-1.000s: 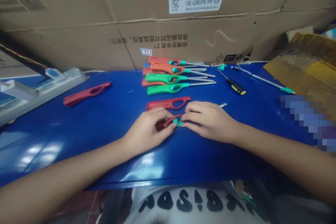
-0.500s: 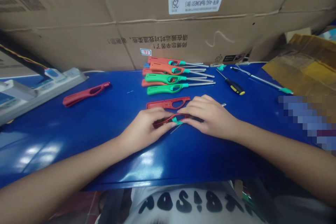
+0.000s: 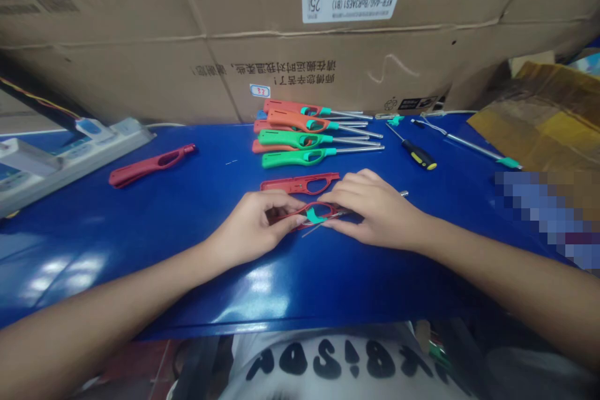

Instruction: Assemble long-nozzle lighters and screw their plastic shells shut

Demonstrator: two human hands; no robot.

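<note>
Between both hands is a red lighter casing [image 3: 323, 207] with a green trigger piece [image 3: 315, 216] at its loop. My left hand [image 3: 260, 220] pinches the casing's left part, thumb near the green piece. My right hand [image 3: 370, 206] grips the right end, where a metal rod [image 3: 404, 194] sticks out past the fingers. A thin wire [image 3: 312, 230] points down below the green piece. Just behind lies a red half casing [image 3: 300, 184], its inner side up. The parts inside the held casing are mostly hidden by my fingers.
Several orange, red and green lighters [image 3: 295, 158] are stacked behind. A red casing [image 3: 152, 166] and a power strip [image 3: 77, 159] lie left. To the right are a screwdriver [image 3: 419, 155], a metal rod with wires [image 3: 482, 150] and cardboard [image 3: 539, 112]. A large carton [image 3: 154, 81] stands behind.
My left hand has shifted slightly left, and the green trigger piece has moved left and shows more fully. The rod's tip sits slightly farther right. Both hands keep their hold.
</note>
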